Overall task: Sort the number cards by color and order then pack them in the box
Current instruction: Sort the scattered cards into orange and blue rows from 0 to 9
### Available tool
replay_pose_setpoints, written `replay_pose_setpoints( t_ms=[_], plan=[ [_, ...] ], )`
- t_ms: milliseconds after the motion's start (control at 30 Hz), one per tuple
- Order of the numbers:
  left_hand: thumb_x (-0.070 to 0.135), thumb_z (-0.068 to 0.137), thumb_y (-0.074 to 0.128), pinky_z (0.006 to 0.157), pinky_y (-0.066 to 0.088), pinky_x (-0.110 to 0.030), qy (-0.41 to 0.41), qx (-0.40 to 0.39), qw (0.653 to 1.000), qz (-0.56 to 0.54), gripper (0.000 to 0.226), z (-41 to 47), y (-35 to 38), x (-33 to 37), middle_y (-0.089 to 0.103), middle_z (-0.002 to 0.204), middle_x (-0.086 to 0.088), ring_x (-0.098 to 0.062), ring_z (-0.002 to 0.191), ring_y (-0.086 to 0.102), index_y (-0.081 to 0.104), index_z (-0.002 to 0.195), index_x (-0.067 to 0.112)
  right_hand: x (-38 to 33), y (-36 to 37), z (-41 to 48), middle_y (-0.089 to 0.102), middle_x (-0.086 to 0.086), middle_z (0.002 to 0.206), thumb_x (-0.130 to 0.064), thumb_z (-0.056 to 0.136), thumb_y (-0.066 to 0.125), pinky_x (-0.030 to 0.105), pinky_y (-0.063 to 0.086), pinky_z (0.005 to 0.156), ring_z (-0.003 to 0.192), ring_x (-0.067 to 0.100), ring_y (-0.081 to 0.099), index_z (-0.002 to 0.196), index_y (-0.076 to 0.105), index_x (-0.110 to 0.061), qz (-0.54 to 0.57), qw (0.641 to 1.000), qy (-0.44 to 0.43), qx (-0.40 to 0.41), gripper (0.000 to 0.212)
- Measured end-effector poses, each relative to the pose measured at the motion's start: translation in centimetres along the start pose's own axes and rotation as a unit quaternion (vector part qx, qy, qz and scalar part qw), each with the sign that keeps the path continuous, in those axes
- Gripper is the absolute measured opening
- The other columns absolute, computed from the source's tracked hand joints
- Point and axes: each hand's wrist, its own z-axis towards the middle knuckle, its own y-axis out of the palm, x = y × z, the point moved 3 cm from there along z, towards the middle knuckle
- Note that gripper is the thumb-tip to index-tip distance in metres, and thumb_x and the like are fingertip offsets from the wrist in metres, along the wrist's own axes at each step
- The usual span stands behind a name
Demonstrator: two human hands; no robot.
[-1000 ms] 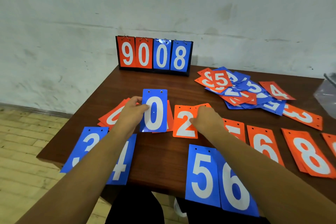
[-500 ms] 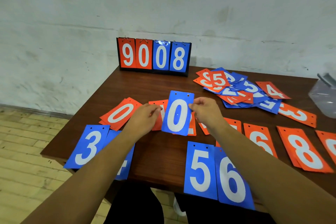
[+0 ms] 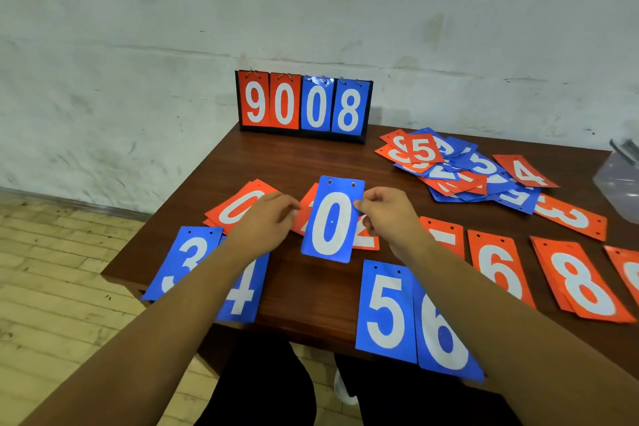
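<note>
My right hand (image 3: pixel 387 214) pinches the right edge of a blue 0 card (image 3: pixel 332 220), held just above the table's middle. My left hand (image 3: pixel 266 221) hovers left of that card with loosely curled fingers and nothing in its grip; its fingertips lie by an orange card (image 3: pixel 306 214) under the blue one. Sorted blue cards lie along the front: 3 (image 3: pixel 183 259), 4 (image 3: pixel 242 290), 5 (image 3: pixel 385 311), 6 (image 3: pixel 442 335). Orange ones lie behind: 0 (image 3: pixel 238 207), 2 (image 3: pixel 366 235), 6 (image 3: pixel 498 266), 8 (image 3: pixel 581 284). A clear plastic box (image 3: pixel 619 183) stands at the right edge.
A mixed pile of blue and orange cards (image 3: pixel 449 166) lies at the back right, with an orange 4 (image 3: pixel 525 171) and 3 (image 3: pixel 570 216) beside it. A flip scoreboard reading 9008 (image 3: pixel 304 104) stands at the back against the wall. Some front cards overhang the brown table's edge (image 3: pixel 311 332).
The blue 0 card passed from my left hand to my right and moved right, over the orange 2. My left hand has let go of it.
</note>
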Motion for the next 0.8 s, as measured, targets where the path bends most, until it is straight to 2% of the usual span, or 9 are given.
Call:
replay_pose_setpoints(
  t_ms=[133, 233, 333, 433, 500, 567, 633, 700, 800],
  plan=[
    [0.018, 0.098, 0.058, 0.082, 0.041, -0.024, -0.040, 0.054, 0.997, -0.044, 0.015, -3.2, -3.2, -3.3, 0.063, 0.112, -0.002, -0.017, 0.103, 0.059, 0.067, 0.109, 0.016, -0.7, 3.1, -1.4, 0.069, 0.016, 0.080, -0.014, 0.094, 0.062, 0.027, 0.046, 0.049, 0.058, 0.016, 0.057, 0.096, 0.066, -0.004, 0.012, 0.999, -0.015, -0.046, 0.011],
    [0.036, 0.099, 0.056, 0.071, 0.046, -0.025, -0.148, 0.050, 0.985, -0.076, 0.022, -5.5, -5.3, -5.7, 0.066, 0.106, 0.002, -0.014, 0.090, 0.062, 0.066, 0.110, 0.019, -1.3, 6.2, -2.3, 0.066, 0.013, 0.073, -0.008, 0.093, 0.060, 0.025, 0.047, 0.046, 0.051, 0.013, 0.057, 0.092, 0.065, -0.003, 0.035, 0.997, -0.017, -0.073, 0.007],
    [0.049, 0.091, 0.063, 0.077, 0.057, -0.030, -0.240, 0.021, 0.927, -0.288, 0.031, -7.1, -6.2, -6.9, 0.075, 0.099, 0.008, -0.013, 0.089, 0.072, 0.067, 0.107, 0.023, -2.6, 10.3, -3.1, 0.064, 0.013, 0.069, -0.005, 0.093, 0.059, 0.026, 0.047, 0.047, 0.050, 0.015, 0.058, 0.086, 0.061, -0.006, 0.065, 0.990, -0.019, -0.123, 0.008],
    [0.030, 0.088, 0.073, 0.084, 0.058, -0.041, -0.231, 0.022, 0.912, -0.338, 0.026, -8.0, -7.2, -8.1, 0.076, 0.103, 0.005, -0.017, 0.095, 0.073, 0.067, 0.112, 0.023, -4.0, 14.4, -3.6, 0.064, 0.013, 0.067, -0.005, 0.094, 0.059, 0.028, 0.051, 0.050, 0.052, 0.017, 0.062, 0.085, 0.058, -0.007, 0.062, 0.985, -0.020, -0.157, 0.009],
    [0.014, 0.091, 0.069, 0.084, 0.059, -0.043, -0.236, 0.062, 0.903, -0.354, 0.025, -8.4, -8.1, -9.3, 0.076, 0.106, -0.002, -0.021, 0.095, 0.073, 0.065, 0.115, 0.017, -4.7, 16.7, -4.1, 0.066, 0.013, 0.070, -0.006, 0.095, 0.058, 0.032, 0.056, 0.055, 0.056, 0.018, 0.065, 0.084, 0.057, -0.007, 0.048, 0.983, -0.038, -0.175, 0.011],
    [0.005, 0.093, 0.063, 0.084, 0.058, -0.044, -0.262, 0.127, 0.891, -0.348, 0.023, -8.9, -9.2, -11.1, 0.074, 0.108, -0.005, -0.024, 0.096, 0.071, 0.064, 0.114, 0.016, -4.6, 18.6, -4.4, 0.069, 0.011, 0.084, -0.015, 0.095, 0.057, 0.038, 0.057, 0.067, 0.070, 0.021, 0.065, 0.089, 0.061, -0.008, -0.057, 0.976, -0.128, -0.164, 0.011],
    [0.003, 0.093, 0.057, 0.084, 0.055, -0.039, -0.283, 0.163, 0.906, -0.268, 0.028, -9.3, -10.2, -13.0, 0.071, 0.109, -0.005, -0.024, 0.097, 0.067, 0.065, 0.118, 0.015, -3.8, 20.5, -5.5, 0.065, 0.008, 0.108, -0.027, 0.096, 0.054, 0.035, 0.050, 0.080, 0.095, 0.022, 0.060, 0.109, 0.063, -0.009, -0.201, 0.926, -0.277, -0.161, 0.024],
    [0.001, 0.091, 0.053, 0.081, 0.046, -0.032, -0.295, 0.167, 0.922, -0.184, 0.033, -9.7, -10.7, -14.4, 0.068, 0.107, -0.009, -0.024, 0.094, 0.061, 0.065, 0.120, 0.010, -2.0, 22.7, -6.6, 0.052, 0.007, 0.138, -0.039, 0.096, 0.050, 0.038, 0.038, 0.105, 0.127, 0.024, 0.046, 0.133, 0.054, -0.014, -0.306, 0.847, -0.383, -0.205, 0.045],
    [-0.002, 0.090, 0.050, 0.080, 0.041, -0.030, -0.297, 0.145, 0.935, -0.126, 0.036, -10.0, -10.4, -15.2, 0.069, 0.111, -0.015, -0.029, 0.100, 0.061, 0.066, 0.121, 0.007, 0.5, 24.1, -7.2, 0.024, 0.003, 0.160, -0.051, 0.097, 0.043, 0.045, 0.011, 0.121, 0.148, 0.022, 0.017, 0.148, 0.038, -0.024, -0.398, 0.783, -0.417, -0.234, 0.057]
  ],
)
